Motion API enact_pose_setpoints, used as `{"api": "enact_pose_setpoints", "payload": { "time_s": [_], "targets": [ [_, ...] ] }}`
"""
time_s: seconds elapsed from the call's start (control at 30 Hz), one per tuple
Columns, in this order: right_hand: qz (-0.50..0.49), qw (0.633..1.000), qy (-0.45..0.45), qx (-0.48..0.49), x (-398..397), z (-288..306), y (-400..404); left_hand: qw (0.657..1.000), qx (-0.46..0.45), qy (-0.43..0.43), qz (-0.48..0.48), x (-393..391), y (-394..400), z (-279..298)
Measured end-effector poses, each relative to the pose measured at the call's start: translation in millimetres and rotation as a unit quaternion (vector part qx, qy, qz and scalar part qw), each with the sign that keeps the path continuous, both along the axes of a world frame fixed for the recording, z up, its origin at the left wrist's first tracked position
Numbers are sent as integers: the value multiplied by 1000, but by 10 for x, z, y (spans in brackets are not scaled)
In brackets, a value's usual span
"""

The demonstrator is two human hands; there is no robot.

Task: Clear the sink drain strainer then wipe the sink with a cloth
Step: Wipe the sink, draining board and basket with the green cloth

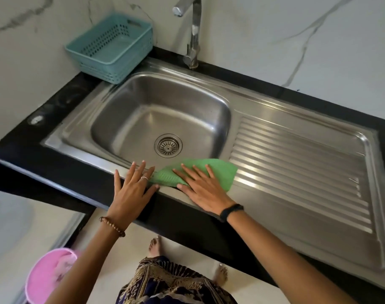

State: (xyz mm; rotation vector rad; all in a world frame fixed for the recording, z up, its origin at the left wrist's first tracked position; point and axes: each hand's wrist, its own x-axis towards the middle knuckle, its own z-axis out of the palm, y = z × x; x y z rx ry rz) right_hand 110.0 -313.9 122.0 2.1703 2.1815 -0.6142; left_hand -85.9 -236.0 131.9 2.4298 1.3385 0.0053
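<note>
Cloth (195, 174), green and flattened, lies on the sink's front rim (141, 170), at about six o'clock from the drain strainer (168, 146) and just short of the basin's near wall. Its long axis runs roughly nine to three o'clock along that rim, with the right end reaching toward the ribbed drainboard (297, 172). The right hand (203, 189) presses flat on the cloth, fingers straight and spread toward twelve o'clock, pinning rather than gripping it. The left hand (132, 189) rests open on the rim and the black bench (55, 172) edge just beside the cloth's left end, fingers also straight, holding nothing. The strainer sits in its seat at the basin floor and looks free of debris, so the clearing step seems done and wiping is the step in hand. The basin lies at twelve o'clock from both hands, and the right hand, already on the cloth, is the one placed to carry it over the rim and down the near wall. A teal basket (112, 60) stands at the back left corner, and the tap (192, 31) rises behind the basin.
</note>
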Motion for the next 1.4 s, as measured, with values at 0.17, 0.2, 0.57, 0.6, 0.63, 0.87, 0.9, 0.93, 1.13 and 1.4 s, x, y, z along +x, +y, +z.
{"api": "enact_pose_setpoints", "payload": {
  "time_s": [0.17, 0.2, 0.57, 0.6, 0.63, 0.87, 0.9, 0.93, 1.13, 1.4],
  "targets": [
    [6, 1000, 21, -3, 144, -3, -450, 999, -20, 22, -25, -279, 465, -38],
    [4, 1000, 28, -12, 180, 17, -534, 999, -29, 16, -28, -330, 523, -50],
    [72, 987, 115, -81, -23, 162, -123, 996, -36, -66, -37, -505, 669, -98],
    [81, 984, 137, -79, -121, 158, 52, 997, -26, -66, -25, -527, 698, -89],
    [88, 981, 158, -71, -231, 156, 235, 998, -15, -63, -13, -551, 729, -82],
    [68, 968, 236, -44, -865, 148, 988, 1000, 1, -11, 19, -931, 1073, -9],
    [69, 970, 232, -35, -818, 133, 919, 999, -9, -19, 24, -947, 1106, 9],
    [68, 971, 228, -24, -737, 120, 814, 999, -20, -26, 27, -951, 1124, 24],
    [40, 974, 217, -42, -44, 115, 41, 997, -29, -62, 40, -939, 1144, 61],
    [-8, 949, 295, -106, -389, 200, 439, 996, -38, -73, 26, -928, 1266, 131]
  ]
}}
